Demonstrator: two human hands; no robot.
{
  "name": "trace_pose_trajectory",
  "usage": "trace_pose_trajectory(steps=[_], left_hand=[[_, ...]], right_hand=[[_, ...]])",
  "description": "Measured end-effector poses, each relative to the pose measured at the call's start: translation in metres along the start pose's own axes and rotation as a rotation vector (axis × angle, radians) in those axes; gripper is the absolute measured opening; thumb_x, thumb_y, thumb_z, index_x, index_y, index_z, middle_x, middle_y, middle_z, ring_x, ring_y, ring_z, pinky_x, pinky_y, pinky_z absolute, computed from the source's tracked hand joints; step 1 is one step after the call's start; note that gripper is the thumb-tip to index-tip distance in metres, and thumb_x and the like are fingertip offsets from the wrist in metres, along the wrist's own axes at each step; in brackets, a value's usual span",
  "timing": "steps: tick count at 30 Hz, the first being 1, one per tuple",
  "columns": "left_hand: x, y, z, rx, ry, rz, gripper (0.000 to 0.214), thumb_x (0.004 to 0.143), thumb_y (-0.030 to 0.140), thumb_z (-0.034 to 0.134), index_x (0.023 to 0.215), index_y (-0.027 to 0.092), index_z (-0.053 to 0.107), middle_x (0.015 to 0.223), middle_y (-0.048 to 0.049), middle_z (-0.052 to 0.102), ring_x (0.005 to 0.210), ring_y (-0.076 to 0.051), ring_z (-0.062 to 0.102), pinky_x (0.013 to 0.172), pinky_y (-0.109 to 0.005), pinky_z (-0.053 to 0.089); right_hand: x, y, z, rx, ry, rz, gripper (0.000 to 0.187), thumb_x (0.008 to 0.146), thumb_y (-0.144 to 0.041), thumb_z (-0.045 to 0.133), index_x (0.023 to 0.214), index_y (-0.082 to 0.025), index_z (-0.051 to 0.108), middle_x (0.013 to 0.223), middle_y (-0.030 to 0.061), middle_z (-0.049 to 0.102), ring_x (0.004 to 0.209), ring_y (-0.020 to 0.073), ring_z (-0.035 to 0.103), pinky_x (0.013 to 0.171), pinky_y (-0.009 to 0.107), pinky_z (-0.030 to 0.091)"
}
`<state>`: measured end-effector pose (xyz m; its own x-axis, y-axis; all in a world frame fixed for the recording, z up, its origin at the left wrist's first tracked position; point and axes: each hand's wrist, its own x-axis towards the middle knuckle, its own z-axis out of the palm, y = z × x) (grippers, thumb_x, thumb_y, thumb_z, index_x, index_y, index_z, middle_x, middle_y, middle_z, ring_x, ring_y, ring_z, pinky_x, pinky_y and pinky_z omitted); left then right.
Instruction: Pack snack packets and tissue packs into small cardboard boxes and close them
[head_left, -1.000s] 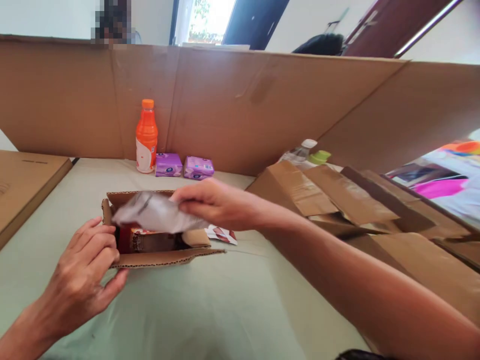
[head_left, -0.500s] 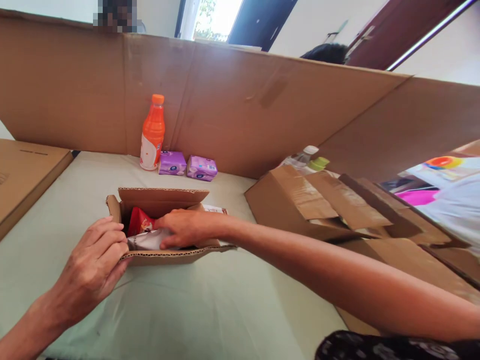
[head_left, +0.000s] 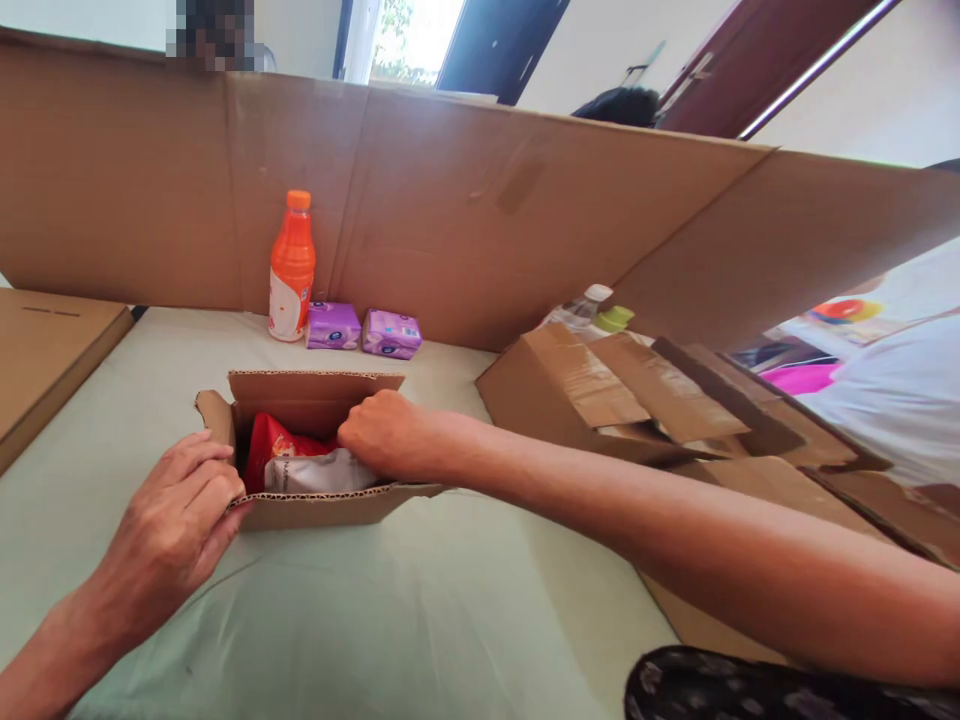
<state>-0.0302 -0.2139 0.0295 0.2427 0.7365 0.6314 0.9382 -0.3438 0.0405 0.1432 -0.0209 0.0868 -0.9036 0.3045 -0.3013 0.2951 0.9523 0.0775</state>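
Note:
A small open cardboard box [head_left: 315, 512] stands on the cloth-covered table with its flaps up. My left hand [head_left: 176, 500] is closed on its left front corner, fingers over the rim and thumb outside. Inside lie a shiny red packet [head_left: 264, 450] and, in front of it, a white packet [head_left: 319, 472] with small print. My right hand [head_left: 386, 435] is curled into a fist at the box's right end, beside the white packet. Its fingertips are down in the box and hidden, so what they grip cannot be made out.
An orange drink bottle [head_left: 292, 270] and two purple tissue packs [head_left: 334, 327] stand behind the box. A larger carton [head_left: 525, 385] holding bottles is on the right. A flat cardboard box [head_left: 52, 350] lies left. A tall cardboard wall [head_left: 450, 200] closes off the back; people are beyond it.
My right hand has drawn back to the right inside the box and its fingers have curled in, uncovering more of both packets. My left hand keeps its hold on the corner.

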Motion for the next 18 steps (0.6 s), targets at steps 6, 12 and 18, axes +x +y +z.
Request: trace_pose_trajectory(steps=[6, 12, 18], left_hand=[[-0.019, 0.0, 0.004, 0.044, 0.196, -0.215, 0.035, 0.09, 0.017, 0.069, 0.123, 0.022, 0.059, 0.147, -0.0153, 0.049, 0.132, -0.034, 0.055, 0.107, -0.052, 0.054], [-0.032, 0.0, 0.022, -0.165, 0.063, -0.407, 0.067, 0.098, 0.042, 0.057, 0.157, 0.025, 0.03, 0.14, -0.0123, 0.062, 0.128, -0.031, 0.061, 0.103, -0.049, 0.057], [-0.016, -0.003, 0.028, -0.04, 0.084, -0.422, 0.045, 0.102, 0.038, 0.052, 0.145, 0.027, 0.046, 0.119, -0.0081, 0.07, 0.108, -0.024, 0.07, 0.096, -0.04, 0.06]], right_hand=[[-0.081, 0.031, 0.019, 0.357, 0.677, 0.109, 0.028, 0.102, -0.034, 0.051, 0.103, -0.02, 0.075, 0.097, 0.0064, 0.079, 0.085, 0.019, 0.072, 0.079, 0.03, 0.053], [-0.108, 0.025, 0.098, 0.482, 0.637, -0.009, 0.065, 0.099, -0.056, 0.053, 0.153, -0.021, 0.044, 0.147, 0.0162, 0.059, 0.135, 0.0311, 0.056, 0.106, 0.049, 0.051], [-0.07, 0.02, 0.096, 0.359, 0.833, 0.144, 0.067, 0.095, -0.035, 0.062, 0.156, -0.021, 0.038, 0.145, 0.019, 0.058, 0.133, 0.0336, 0.056, 0.106, 0.056, 0.048]])
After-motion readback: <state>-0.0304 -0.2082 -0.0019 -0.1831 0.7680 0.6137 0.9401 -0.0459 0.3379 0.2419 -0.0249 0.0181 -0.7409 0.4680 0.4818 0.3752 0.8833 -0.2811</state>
